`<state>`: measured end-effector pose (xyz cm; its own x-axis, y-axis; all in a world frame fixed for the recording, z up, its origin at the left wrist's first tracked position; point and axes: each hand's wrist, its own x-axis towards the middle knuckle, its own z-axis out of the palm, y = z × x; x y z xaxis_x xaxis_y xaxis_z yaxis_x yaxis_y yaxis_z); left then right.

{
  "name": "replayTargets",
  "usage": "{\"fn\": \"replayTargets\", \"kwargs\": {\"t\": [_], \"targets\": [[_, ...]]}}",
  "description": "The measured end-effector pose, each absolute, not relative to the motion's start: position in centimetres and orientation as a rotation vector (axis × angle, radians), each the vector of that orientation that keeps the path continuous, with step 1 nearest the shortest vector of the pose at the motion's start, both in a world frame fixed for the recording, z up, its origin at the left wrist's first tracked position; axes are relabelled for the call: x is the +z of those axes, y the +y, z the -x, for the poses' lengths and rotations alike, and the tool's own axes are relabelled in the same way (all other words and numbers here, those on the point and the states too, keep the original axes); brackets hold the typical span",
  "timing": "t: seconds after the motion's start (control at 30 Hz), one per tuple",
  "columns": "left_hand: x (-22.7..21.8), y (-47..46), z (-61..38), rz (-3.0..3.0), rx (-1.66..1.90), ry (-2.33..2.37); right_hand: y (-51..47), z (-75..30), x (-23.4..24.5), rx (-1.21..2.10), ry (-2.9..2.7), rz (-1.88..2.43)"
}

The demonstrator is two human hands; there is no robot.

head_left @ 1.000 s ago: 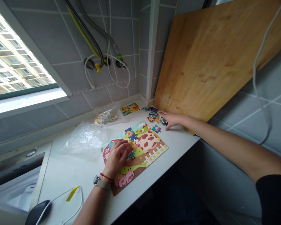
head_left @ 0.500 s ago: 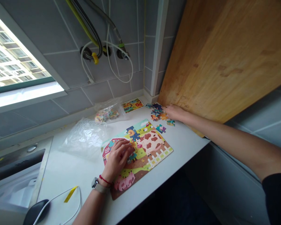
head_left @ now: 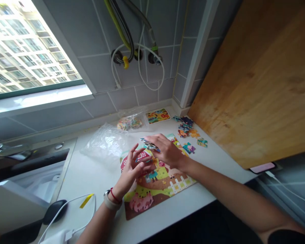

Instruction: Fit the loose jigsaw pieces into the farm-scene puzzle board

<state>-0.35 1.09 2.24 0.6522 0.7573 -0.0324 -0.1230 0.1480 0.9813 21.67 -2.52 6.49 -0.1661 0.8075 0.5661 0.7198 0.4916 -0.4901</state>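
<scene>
A colourful farm jigsaw puzzle board point(head_left: 167, 184) lies on the white counter point(head_left: 91, 179). My right hand point(head_left: 167, 150) hovers over its upper part, fingers pinched on a puzzle piece point(head_left: 147, 144). My left hand point(head_left: 132, 171) is raised just above the board's left side, fingers spread, holding nothing. A small heap of loose puzzle pieces point(head_left: 186, 128) lies to the right, beside the wooden board point(head_left: 256, 91).
A crumpled clear plastic bag point(head_left: 104, 144) lies left of the puzzle, and a second bag with pieces point(head_left: 129, 122) and a picture card point(head_left: 157, 116) sit by the tiled wall. Hoses hang above. A cable with a yellow tag point(head_left: 86, 200) runs along the near left.
My right hand left the loose pile by the wooden board and came back over the puzzle with a piece. My left hand lifted off the board and spread its fingers.
</scene>
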Motion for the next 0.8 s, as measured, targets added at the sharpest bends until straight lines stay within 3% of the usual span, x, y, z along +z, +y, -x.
{"fn": "replayTargets", "kwargs": {"t": [0.17,0.3,0.6,0.8], "targets": [[3.1,0.9,0.0,-0.836,0.842,0.697,-1.3,-16.2,3.2,0.081,-1.967,1.039],[4.1,0.9,-0.3,-0.695,0.875,0.836,-1.5,-15.9,1.5,0.267,-1.908,1.051],[3.8,1.5,-0.8,-0.595,0.916,0.880,-2.2,-17.4,2.1,0.617,-1.940,1.163],[3.4,3.3,0.2,-0.703,1.024,0.926,-2.6,-17.0,2.4,0.658,-1.791,1.120]]}}
